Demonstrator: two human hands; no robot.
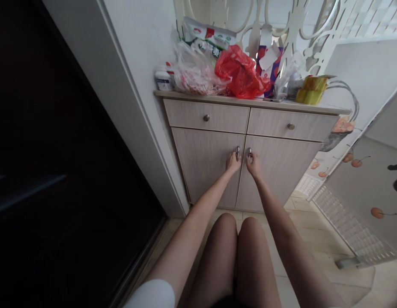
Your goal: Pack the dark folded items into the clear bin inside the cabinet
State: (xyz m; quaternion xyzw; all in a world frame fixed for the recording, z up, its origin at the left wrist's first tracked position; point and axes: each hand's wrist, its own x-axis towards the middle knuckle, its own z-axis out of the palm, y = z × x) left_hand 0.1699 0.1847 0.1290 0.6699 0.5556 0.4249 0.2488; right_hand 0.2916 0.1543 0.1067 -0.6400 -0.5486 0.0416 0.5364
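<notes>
A pale wood-grain cabinet with two doors and two drawers stands before me. My left hand (pixel 233 162) has its fingers closed on the metal handle (pixel 237 150) of the left cabinet door (pixel 204 158). On the right cabinet door (pixel 278 167), my right hand (pixel 253 164) grips the other metal handle (pixel 249 150). Both doors are closed, with a thin seam between them. Above them are the left drawer (pixel 224 113) and the right drawer (pixel 272 122), each pushed in and fitted with a round knob.
On the cabinet top (pixel 333 110) lie a red plastic bag (pixel 240 72), clear bags (pixel 195 68), a white bottle (pixel 163 80), a purple box (pixel 269 64) and a yellow package (pixel 310 90). A wall and door frame (pixel 127 81) rise at left. My knees are close below.
</notes>
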